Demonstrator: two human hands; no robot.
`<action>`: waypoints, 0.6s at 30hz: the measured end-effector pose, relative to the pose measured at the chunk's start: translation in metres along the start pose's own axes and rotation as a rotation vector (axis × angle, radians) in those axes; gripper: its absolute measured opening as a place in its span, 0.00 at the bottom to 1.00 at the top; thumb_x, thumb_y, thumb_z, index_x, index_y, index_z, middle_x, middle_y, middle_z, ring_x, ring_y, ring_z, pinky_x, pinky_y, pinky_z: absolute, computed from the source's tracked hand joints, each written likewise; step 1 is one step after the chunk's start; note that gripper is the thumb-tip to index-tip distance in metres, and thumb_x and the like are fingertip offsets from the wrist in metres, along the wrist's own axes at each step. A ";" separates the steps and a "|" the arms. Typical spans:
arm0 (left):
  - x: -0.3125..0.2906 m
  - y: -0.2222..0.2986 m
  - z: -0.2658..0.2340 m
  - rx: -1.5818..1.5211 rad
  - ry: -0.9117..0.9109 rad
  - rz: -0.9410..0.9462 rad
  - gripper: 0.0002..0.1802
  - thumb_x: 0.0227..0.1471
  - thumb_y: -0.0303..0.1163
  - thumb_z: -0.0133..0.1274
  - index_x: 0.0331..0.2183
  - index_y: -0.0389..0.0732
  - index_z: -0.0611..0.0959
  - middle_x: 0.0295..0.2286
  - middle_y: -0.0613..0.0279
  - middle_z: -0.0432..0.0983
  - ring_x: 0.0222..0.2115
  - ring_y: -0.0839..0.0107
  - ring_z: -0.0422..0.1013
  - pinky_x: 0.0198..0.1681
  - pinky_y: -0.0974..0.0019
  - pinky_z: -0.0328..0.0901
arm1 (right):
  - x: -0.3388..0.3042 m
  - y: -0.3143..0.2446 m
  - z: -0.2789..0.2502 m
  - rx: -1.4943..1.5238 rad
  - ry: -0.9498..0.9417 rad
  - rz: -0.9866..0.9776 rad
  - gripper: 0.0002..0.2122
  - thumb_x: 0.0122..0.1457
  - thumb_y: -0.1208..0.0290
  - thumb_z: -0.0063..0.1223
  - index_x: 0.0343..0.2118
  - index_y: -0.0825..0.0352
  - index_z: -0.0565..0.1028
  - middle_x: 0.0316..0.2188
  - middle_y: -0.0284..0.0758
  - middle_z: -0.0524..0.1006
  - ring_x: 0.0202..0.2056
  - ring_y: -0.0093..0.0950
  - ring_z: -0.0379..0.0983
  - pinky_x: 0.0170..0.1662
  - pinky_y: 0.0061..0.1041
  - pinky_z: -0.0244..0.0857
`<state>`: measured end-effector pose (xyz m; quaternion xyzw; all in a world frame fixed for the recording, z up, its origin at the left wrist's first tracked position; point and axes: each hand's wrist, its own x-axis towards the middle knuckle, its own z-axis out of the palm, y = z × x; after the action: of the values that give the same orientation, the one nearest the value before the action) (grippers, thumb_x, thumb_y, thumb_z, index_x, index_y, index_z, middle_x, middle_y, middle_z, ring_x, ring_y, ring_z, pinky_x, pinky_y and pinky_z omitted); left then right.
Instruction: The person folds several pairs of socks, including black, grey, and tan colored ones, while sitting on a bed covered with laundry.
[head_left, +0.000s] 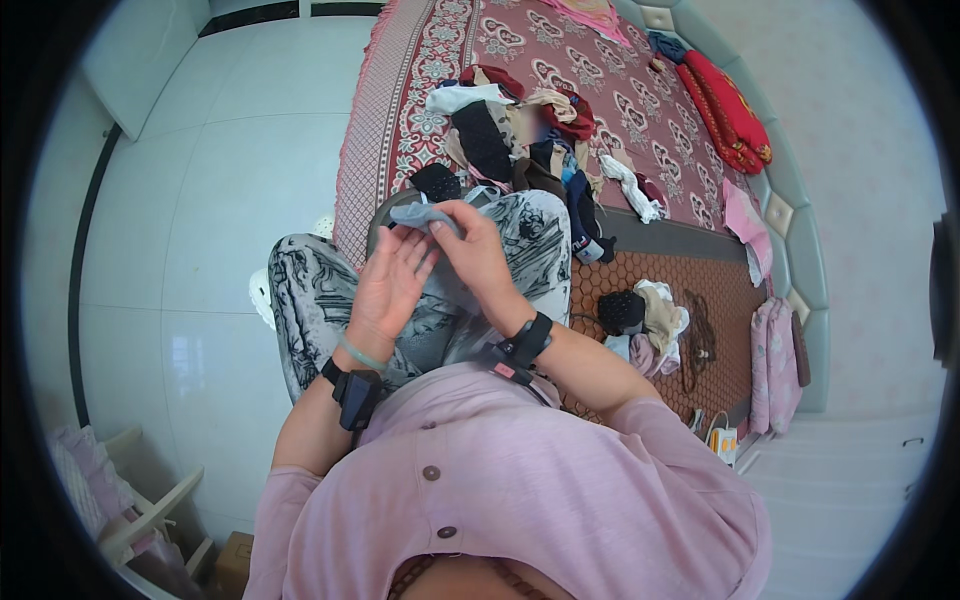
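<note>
A small grey-blue piece of cloth [418,214], perhaps a sock, is held up in front of my lap. Its near end is gripped between the thumb and fingers of my right hand [474,250]. My left hand [388,288] lies palm up just below it, fingers stretched out, the tips close to the cloth; whether they touch it I cannot tell. Beyond my knees, a heap of mixed clothes and socks lies on the bed, with a black garment [482,140], a white one [466,97] and a dark blue one [582,205] among them.
To my right, a smaller bunch of clothes [660,322] rests on a brown honeycomb-patterned mat [740,300]. A folded red quilt [725,110] and a pink pillow-like bundle [775,365] sit along the padded headboard [808,270]. White floor tiles [235,200] extend on the left, with a white wooden frame [155,515] nearby.
</note>
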<state>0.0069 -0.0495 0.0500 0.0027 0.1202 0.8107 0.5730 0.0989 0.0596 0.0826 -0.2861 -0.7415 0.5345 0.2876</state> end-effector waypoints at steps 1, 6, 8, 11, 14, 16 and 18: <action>0.000 -0.001 0.001 0.056 0.000 0.012 0.21 0.64 0.40 0.45 0.54 0.39 0.69 0.52 0.57 0.69 0.55 0.65 0.64 0.61 0.59 0.58 | 0.001 -0.005 -0.002 0.081 -0.025 0.073 0.06 0.59 0.76 0.53 0.39 0.68 0.76 0.32 0.32 0.78 0.35 0.23 0.74 0.38 0.23 0.67; 0.001 -0.008 -0.010 0.144 -0.028 0.029 0.19 0.62 0.32 0.48 0.53 0.37 0.70 0.50 0.59 0.70 0.52 0.67 0.67 0.58 0.60 0.60 | -0.012 -0.009 0.005 0.339 -0.084 0.308 0.07 0.59 0.77 0.54 0.40 0.70 0.73 0.28 0.29 0.75 0.29 0.16 0.69 0.34 0.16 0.65; -0.001 -0.008 -0.012 0.157 -0.017 0.036 0.18 0.62 0.31 0.49 0.52 0.37 0.71 0.49 0.58 0.71 0.50 0.68 0.68 0.56 0.61 0.63 | -0.014 0.002 0.007 0.282 -0.089 0.322 0.07 0.58 0.77 0.55 0.39 0.70 0.73 0.26 0.27 0.74 0.28 0.14 0.68 0.34 0.15 0.64; 0.004 -0.010 -0.014 0.146 0.058 0.064 0.15 0.61 0.29 0.49 0.49 0.36 0.72 0.47 0.58 0.73 0.48 0.68 0.71 0.55 0.62 0.64 | -0.010 0.015 0.011 0.126 -0.029 0.182 0.08 0.56 0.78 0.57 0.38 0.70 0.72 0.26 0.32 0.74 0.27 0.20 0.70 0.33 0.20 0.65; 0.003 -0.006 -0.008 0.109 0.168 0.142 0.13 0.62 0.30 0.49 0.47 0.37 0.74 0.47 0.58 0.74 0.47 0.69 0.71 0.54 0.63 0.65 | -0.014 -0.005 0.010 -0.288 0.097 -0.221 0.10 0.52 0.78 0.59 0.38 0.70 0.72 0.31 0.38 0.74 0.33 0.33 0.73 0.37 0.28 0.67; 0.005 -0.001 -0.016 0.107 0.179 0.151 0.11 0.62 0.31 0.49 0.45 0.38 0.75 0.45 0.59 0.74 0.46 0.70 0.72 0.52 0.64 0.66 | -0.016 -0.017 0.009 -0.365 0.029 -0.424 0.12 0.49 0.79 0.59 0.38 0.70 0.72 0.35 0.40 0.73 0.38 0.39 0.70 0.41 0.33 0.66; 0.005 0.001 -0.023 0.136 0.184 0.162 0.09 0.63 0.33 0.48 0.42 0.40 0.76 0.42 0.61 0.75 0.44 0.72 0.72 0.49 0.66 0.68 | -0.019 -0.020 0.009 -0.396 -0.111 -0.491 0.14 0.47 0.79 0.59 0.38 0.69 0.73 0.38 0.40 0.72 0.44 0.43 0.67 0.47 0.36 0.63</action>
<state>0.0015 -0.0498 0.0276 -0.0229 0.2262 0.8411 0.4908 0.1028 0.0341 0.0974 -0.1193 -0.8925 0.3092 0.3058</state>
